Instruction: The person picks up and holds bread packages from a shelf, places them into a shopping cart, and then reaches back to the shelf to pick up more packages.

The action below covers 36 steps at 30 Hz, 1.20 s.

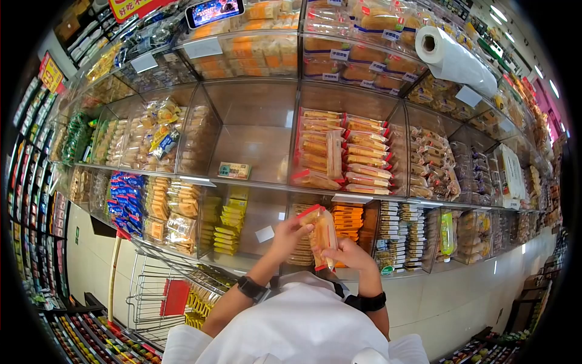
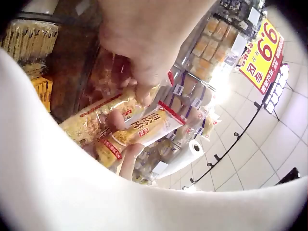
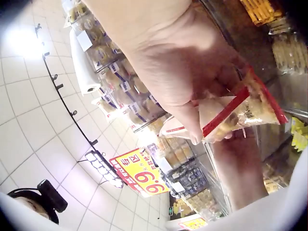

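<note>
Two hands hold wrapped bread packets (image 1: 323,238) with red ends in front of the person's white shirt. The left hand (image 1: 290,236) grips the upper left end between thumb and fingers; the right hand (image 1: 354,255) pinches the lower right end. In the left wrist view, the left hand (image 2: 144,72) lies over one clear packet, with a second printed packet (image 2: 144,130) beside it. In the right wrist view, the right hand (image 3: 178,72) has its thumb against a red-banded wrapper (image 3: 226,118). Similar packets (image 1: 367,155) lie stacked in the bin above the hands.
Clear divided bins (image 1: 251,136) of snacks span the front, one holding only a small box (image 1: 234,170). A plastic bag roll (image 1: 451,57) stands at upper right. A wire cart (image 1: 151,291) with yellow packets is at lower left, beside a wooden pole (image 1: 114,276).
</note>
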Each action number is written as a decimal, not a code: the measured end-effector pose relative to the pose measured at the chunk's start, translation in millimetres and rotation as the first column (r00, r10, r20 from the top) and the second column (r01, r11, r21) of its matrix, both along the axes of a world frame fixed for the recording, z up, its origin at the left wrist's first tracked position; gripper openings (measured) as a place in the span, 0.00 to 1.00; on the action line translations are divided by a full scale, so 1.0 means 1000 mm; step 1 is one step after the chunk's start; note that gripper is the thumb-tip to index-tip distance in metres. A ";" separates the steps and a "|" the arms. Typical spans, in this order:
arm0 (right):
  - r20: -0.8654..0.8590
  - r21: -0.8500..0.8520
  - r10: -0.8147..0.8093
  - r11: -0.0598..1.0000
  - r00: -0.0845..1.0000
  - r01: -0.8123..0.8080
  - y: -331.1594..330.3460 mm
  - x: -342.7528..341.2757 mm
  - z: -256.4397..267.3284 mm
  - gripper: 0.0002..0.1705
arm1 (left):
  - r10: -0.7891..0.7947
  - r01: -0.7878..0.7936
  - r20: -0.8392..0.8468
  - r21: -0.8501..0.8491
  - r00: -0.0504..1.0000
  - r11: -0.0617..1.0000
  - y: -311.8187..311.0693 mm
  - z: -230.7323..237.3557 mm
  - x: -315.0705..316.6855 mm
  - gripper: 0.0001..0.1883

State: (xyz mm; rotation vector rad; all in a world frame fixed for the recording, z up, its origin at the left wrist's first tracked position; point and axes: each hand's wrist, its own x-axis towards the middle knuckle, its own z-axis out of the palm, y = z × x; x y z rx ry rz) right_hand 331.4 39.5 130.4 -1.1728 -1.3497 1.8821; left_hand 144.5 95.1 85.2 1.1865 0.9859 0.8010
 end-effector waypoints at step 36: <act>0.064 -0.020 -0.049 0.999 0.997 0.050 -0.005 0.004 -0.016 0.17 | 0.534 -0.466 -0.438 0.261 0.723 0.845 -0.015 -0.081 -0.098 0.18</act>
